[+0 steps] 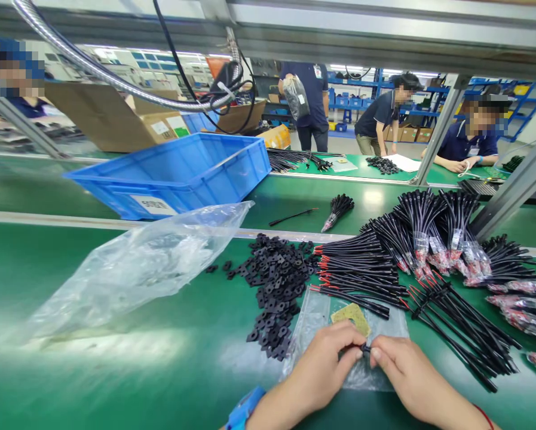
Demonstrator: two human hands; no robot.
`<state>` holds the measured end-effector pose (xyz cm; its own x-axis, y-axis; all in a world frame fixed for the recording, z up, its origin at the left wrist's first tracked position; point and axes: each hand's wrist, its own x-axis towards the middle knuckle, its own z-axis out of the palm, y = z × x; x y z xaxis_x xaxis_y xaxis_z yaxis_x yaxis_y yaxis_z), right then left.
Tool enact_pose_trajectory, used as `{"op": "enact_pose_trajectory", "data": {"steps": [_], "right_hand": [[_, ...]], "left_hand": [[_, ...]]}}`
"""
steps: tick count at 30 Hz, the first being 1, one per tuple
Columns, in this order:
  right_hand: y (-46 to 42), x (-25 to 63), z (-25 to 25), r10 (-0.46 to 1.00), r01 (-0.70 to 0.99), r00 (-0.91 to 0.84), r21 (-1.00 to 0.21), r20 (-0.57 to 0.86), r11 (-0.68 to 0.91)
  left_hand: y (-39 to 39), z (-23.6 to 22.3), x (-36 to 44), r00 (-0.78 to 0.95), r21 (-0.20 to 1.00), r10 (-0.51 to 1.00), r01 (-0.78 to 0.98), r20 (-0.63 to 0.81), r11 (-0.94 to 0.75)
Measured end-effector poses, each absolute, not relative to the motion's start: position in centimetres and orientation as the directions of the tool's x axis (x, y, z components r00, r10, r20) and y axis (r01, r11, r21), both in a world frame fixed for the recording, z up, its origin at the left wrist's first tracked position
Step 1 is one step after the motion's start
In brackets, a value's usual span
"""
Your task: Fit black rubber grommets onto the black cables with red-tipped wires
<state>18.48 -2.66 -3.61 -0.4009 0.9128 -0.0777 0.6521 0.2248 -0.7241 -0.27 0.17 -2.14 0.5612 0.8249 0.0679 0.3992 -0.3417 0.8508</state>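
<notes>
My left hand [328, 358] and my right hand [397, 364] meet at the front right, each pinched closed. Between their fingertips is a small black piece [365, 349], mostly covered by the fingers; its exact kind cannot be made out. Beneath them lies a clear plastic bag [310, 322] with a yellowish plate [352, 316] on it. Left of the hands spreads a heap of flat black pads with holes [274, 292]. Just beyond the bag, black cables with red wire ends [361, 269] lie in a row.
Bundled cables [422, 221] pile up at the right, with loose cables [465, 328] nearer. A large clear bag [151, 269] lies left, before a blue bin [178, 173]. A metal post [518, 179] rises at right. Several people work across the bench.
</notes>
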Motion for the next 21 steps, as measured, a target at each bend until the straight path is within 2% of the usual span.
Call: {"op": "enact_pose_trajectory", "data": {"steps": [5,8,10,14,16,17,19,21], "right_hand": [[-2.6,18.1,-3.4,0.896,0.528,-0.434,-0.833,-0.096,0.167],[-2.4,17.9,-3.4,0.901,0.506,-0.431,-0.839,-0.043,0.202],[-2.2,17.9,-3.7,0.922,0.568,-0.385,-0.776,0.044,0.274],[-2.3,18.2,-4.3,0.899,0.714,-0.337,-0.545,0.281,0.439],[-2.5,18.4,-4.2,0.873,0.747,-0.368,-0.458,0.319,0.482],[-2.6,18.5,-3.9,0.87,0.745,-0.382,-0.453,0.311,0.489],[-2.7,18.7,-3.2,0.891,0.714,-0.391,-0.535,0.233,0.453],[-2.7,18.8,-2.3,0.917,0.646,-0.39,-0.684,0.088,0.34]], "left_hand": [[-0.3,-1.7,0.0,0.577,0.84,0.813,0.403,0.075,-0.363],[0.0,-1.4,0.0,0.518,0.845,0.853,0.428,0.063,-0.322],[0.3,-1.4,-0.1,0.451,0.861,0.892,0.439,0.036,-0.257],[0.8,-1.9,-0.1,0.373,0.927,0.927,0.358,-0.03,-0.114],[0.8,-2.1,-0.1,0.386,0.94,0.921,0.33,-0.053,-0.084],[0.7,-2.1,-0.1,0.403,0.938,0.914,0.334,-0.055,-0.091],[0.7,-1.9,-0.1,0.451,0.92,0.892,0.362,-0.03,-0.152],[0.7,-1.6,-0.2,0.519,0.884,0.854,0.395,0.009,-0.249]]}}
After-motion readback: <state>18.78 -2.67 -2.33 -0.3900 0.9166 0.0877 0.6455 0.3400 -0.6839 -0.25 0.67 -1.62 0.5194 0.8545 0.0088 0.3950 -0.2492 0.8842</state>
